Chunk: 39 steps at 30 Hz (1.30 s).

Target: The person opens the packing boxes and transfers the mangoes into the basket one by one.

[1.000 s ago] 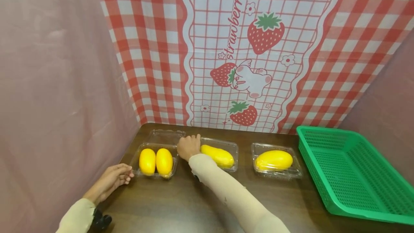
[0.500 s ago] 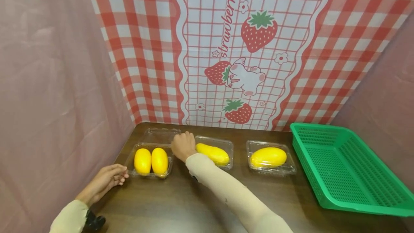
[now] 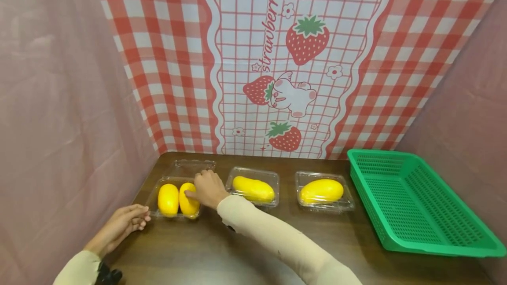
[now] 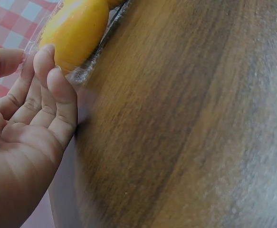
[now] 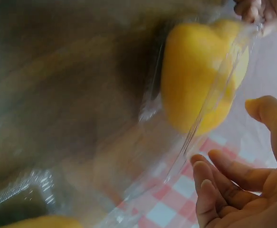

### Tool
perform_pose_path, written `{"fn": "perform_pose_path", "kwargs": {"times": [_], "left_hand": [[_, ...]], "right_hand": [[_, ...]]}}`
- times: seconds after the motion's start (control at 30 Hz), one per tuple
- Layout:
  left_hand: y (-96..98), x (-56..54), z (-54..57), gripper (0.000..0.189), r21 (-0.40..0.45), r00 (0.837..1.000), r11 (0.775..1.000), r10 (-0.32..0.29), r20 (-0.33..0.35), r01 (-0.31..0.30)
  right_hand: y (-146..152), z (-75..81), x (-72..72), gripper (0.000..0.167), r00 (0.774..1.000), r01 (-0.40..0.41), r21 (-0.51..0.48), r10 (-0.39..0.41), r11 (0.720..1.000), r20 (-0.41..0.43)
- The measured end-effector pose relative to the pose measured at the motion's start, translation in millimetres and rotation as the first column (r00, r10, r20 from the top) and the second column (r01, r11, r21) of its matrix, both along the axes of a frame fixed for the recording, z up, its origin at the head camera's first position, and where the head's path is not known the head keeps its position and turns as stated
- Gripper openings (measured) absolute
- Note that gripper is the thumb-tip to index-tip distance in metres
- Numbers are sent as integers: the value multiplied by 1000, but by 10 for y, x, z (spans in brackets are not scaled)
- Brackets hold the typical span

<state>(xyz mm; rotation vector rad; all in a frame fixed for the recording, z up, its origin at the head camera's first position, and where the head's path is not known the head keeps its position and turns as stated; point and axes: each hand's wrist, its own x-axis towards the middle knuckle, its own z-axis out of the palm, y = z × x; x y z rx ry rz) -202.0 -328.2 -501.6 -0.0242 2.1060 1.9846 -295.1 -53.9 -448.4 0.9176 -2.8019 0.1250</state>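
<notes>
Two yellow mangoes (image 3: 168, 200) sit side by side in the left clear plastic container (image 3: 152, 195), whose clear lid (image 3: 186, 168) lies back behind it. At its left front corner, my left hand (image 3: 120, 225) pinches the plastic rim between thumb and fingertips; the left wrist view has these fingers (image 4: 43, 90) right at the edge. My right hand (image 3: 210, 188) is over the container's right side, partly covering the right mango (image 3: 189, 203). In the right wrist view its thumb (image 5: 266, 109) and bent fingers stand apart, close to a clear plastic edge.
To the right are two more clear containers, a middle one (image 3: 253, 171) with a long mango (image 3: 253, 189) and another (image 3: 344, 201) with one mango (image 3: 321, 191). A green basket (image 3: 380, 232) stands at the far right. Checked cloth (image 3: 174, 78) hangs behind the table.
My right hand has moved left from between the left and middle containers to over the right mango, its fingers spreading. My left hand stays at the corner. The head view has shifted slightly.
</notes>
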Motion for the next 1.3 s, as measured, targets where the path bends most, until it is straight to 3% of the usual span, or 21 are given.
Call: {"fn": "perform_pose_path", "kwargs": {"times": [0.17, 0.67, 1.0, 1.3], "left_hand": [[-17, 4, -13, 28, 9, 1000, 1000, 1, -5, -1], [-35, -6, -27, 26, 35, 1000, 999, -8, -17, 9], [-8, -8, -24, 26, 29, 1000, 1000, 11, -6, -11], [-16, -4, -17, 24, 56, 1000, 998, -3, -12, 4]], "right_hand": [[-132, -50, 77, 53, 1000, -5, 77, 3, 997, 26], [-321, -84, 122, 60, 998, 39, 171, -45, 984, 31], [-388, -119, 119, 57, 985, 150, 118, -158, 982, 66], [-430, -147, 67, 53, 981, 165, 79, -172, 983, 92]]}}
